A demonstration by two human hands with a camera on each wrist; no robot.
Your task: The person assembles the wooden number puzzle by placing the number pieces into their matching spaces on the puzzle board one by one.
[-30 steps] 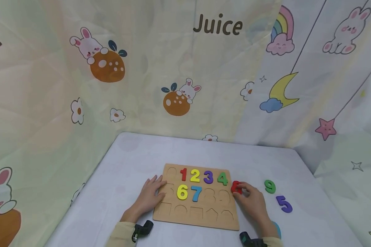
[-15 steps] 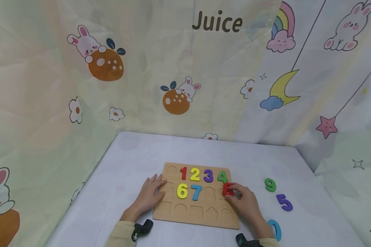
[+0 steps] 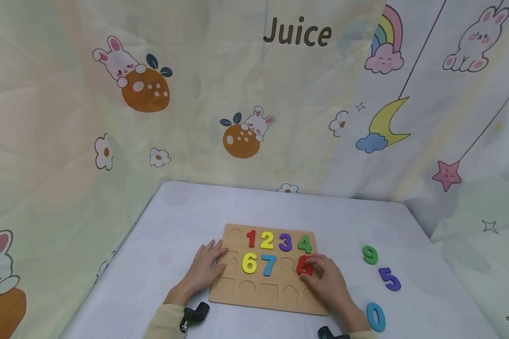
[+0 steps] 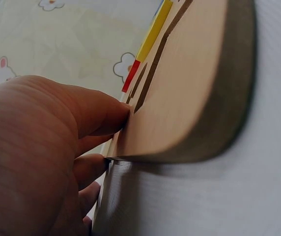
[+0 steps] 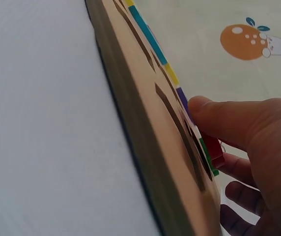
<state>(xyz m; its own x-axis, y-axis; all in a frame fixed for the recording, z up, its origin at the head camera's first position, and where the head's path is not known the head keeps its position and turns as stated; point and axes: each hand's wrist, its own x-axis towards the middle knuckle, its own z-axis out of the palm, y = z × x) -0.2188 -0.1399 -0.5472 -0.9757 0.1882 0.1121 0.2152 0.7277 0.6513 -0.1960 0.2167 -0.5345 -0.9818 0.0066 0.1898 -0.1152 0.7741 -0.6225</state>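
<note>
A wooden number puzzle board [image 3: 267, 301] lies flat on the white table, with coloured numbers 1, 2, 3, 4, 6 and 7 set in its upper two rows. My right hand [image 3: 328, 280] pinches a red number 8 [image 3: 304, 266] between thumb and fingers, over the right part of the middle row. In the right wrist view the red piece [image 5: 212, 148] looks tilted above the board's surface. My left hand [image 3: 203, 268] rests on the board's left edge with fingers stretched out. Its thumb [image 4: 101, 113] touches the board's top in the left wrist view.
Right of the board lie a green 9 [image 3: 370, 255], a purple 5 [image 3: 389, 279] and a blue 0 [image 3: 375, 317]. Several outlined recesses show along the board's bottom row. A printed cloth [image 3: 212, 70] hangs behind the table [image 3: 186, 207].
My right hand has carried the red 8 leftward from the board's right edge onto the middle row. The blue 0 has come fully into sight. My left hand stays put.
</note>
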